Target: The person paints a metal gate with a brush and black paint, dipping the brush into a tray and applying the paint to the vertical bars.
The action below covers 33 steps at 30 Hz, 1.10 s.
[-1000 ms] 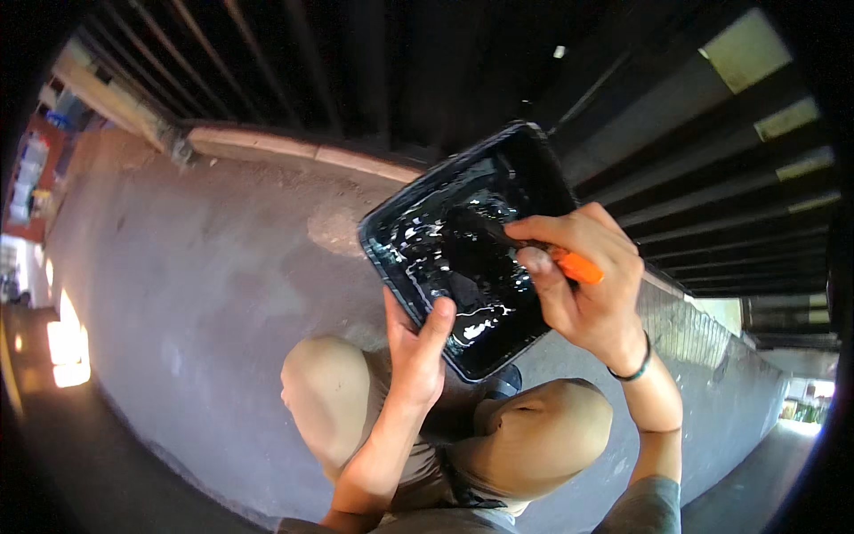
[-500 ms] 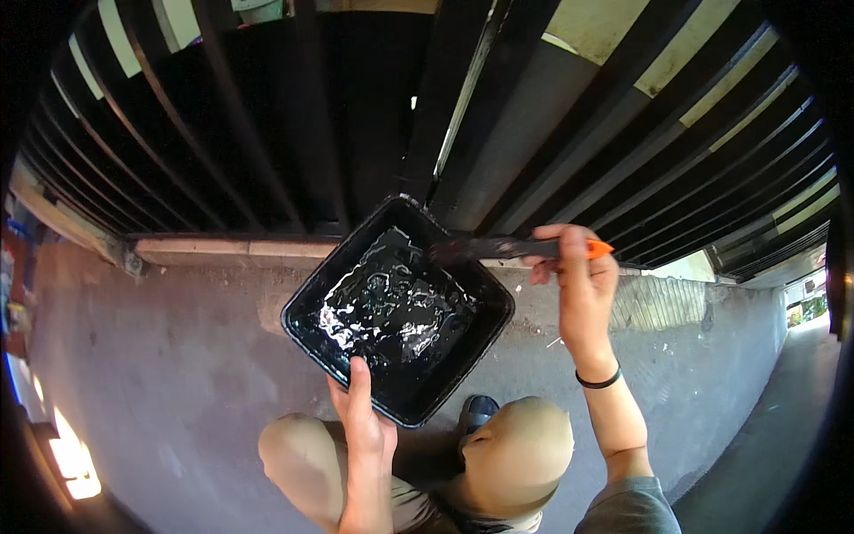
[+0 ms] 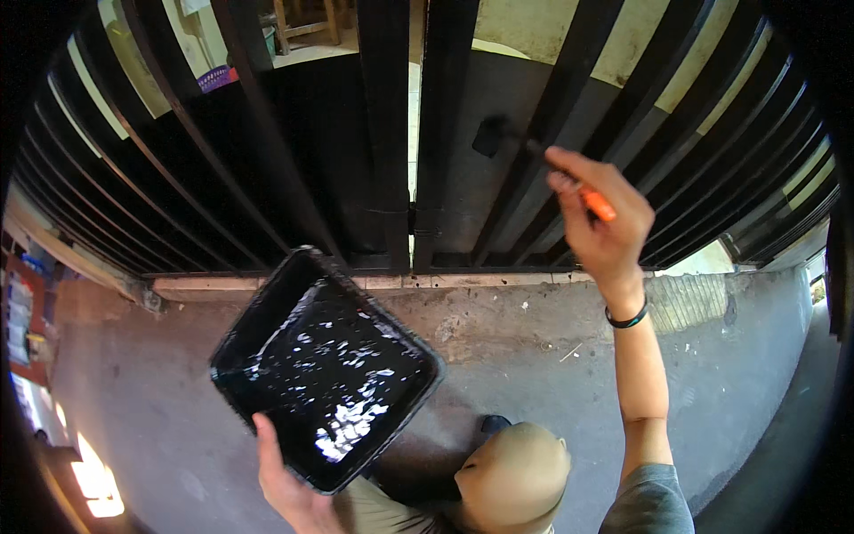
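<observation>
My left hand [image 3: 292,488] grips the near corner of a square black tray [image 3: 253,349], its thumb over the rim. Glossy black paint [image 3: 342,360] covers the tray's bottom. In my right hand [image 3: 614,214] is a paintbrush [image 3: 534,147], its handle ending in orange and its dark head blurred by motion. The brush head is at the sheet panel [image 3: 529,89] of a dark barred gate, right of the middle gap. A wet-looking black patch [image 3: 487,140] shows on the panel beside the bristles.
Tall dark bars [image 3: 565,67] of the gate curve across the far side, above a low tiled sill [image 3: 356,282]. My bent knee [image 3: 516,476] is below, over grey concrete floor [image 3: 178,400]. A purple basket [image 3: 215,78] stands behind the gate. Assorted items lie at the far left.
My right hand has carried the brush from over the tray up and away to the gate panel. The tray and left hand have shifted left and nearer. The view has moved too.
</observation>
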Motion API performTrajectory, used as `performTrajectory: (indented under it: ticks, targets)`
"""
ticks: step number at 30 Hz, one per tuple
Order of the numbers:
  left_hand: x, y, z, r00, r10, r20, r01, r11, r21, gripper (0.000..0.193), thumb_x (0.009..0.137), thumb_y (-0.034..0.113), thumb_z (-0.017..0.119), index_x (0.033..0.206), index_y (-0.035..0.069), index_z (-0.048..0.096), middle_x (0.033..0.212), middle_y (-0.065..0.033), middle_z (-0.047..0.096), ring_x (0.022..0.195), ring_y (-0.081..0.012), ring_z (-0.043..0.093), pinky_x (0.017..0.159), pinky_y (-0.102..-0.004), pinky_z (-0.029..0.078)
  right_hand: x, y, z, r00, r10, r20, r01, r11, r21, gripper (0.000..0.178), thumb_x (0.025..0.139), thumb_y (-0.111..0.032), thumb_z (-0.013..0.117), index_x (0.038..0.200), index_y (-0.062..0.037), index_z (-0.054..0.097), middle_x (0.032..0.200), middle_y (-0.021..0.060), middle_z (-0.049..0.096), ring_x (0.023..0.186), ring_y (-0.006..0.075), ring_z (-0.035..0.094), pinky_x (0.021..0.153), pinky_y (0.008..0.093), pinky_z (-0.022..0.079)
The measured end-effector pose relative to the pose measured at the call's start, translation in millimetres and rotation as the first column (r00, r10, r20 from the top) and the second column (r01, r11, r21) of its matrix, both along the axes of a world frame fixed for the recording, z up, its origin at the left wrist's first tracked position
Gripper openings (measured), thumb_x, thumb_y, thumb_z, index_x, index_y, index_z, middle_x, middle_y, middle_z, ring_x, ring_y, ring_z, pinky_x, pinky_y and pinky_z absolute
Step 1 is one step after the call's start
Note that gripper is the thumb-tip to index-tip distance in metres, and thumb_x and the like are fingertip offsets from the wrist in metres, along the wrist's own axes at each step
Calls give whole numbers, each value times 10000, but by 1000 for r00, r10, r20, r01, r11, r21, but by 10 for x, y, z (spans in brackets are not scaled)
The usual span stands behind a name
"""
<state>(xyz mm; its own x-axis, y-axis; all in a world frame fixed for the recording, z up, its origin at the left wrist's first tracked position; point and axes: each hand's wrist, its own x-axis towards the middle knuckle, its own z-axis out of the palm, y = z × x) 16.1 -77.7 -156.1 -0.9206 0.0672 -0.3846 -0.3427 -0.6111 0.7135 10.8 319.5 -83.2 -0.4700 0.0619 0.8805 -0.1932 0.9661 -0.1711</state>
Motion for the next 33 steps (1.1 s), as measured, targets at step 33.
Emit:
performTrajectory:
  ticks: [33]
  targets:
    - [-211, -456, 48, 987, 19, -162, -14, 999, 31, 575, 1079, 426, 600, 1509, 51, 531, 1484, -149, 599, 1298, -347, 610, 1111, -544, 501, -189, -65, -510, 989, 147, 4, -145, 981, -127, 219, 899, -94, 818, 1108, -49, 773, 1016, 121, 791, 867, 296, 766, 708, 343, 589]
